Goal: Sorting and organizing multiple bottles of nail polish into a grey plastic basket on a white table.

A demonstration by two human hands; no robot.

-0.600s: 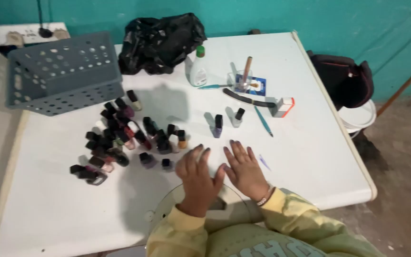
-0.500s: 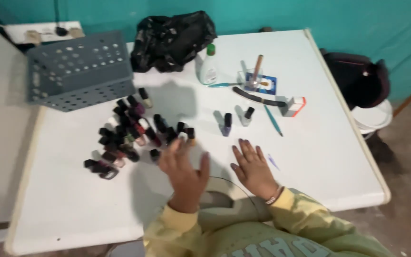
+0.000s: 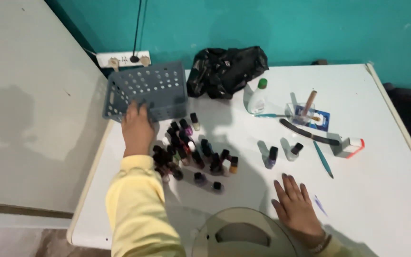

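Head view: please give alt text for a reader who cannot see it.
A person's left hand reaches the front of a grey perforated plastic basket on a white table, beside a cluster of small dark-capped nail polish bottles. The right hand lies flat on the table, fingers spread.

The grey plastic basket (image 3: 146,90) is rectangular, with rows of round holes through its walls. It lies tipped on its side at the table's far left corner, one perforated wall facing the camera, its lower edge on the white tabletop. It sits directly beyond the left hand (image 3: 138,128), whose fingertips touch that lower edge. The cluster of nail polish bottles (image 3: 191,150), small, dark-capped and mostly upright, stands just to the right of this hand, near the basket's lower right corner.
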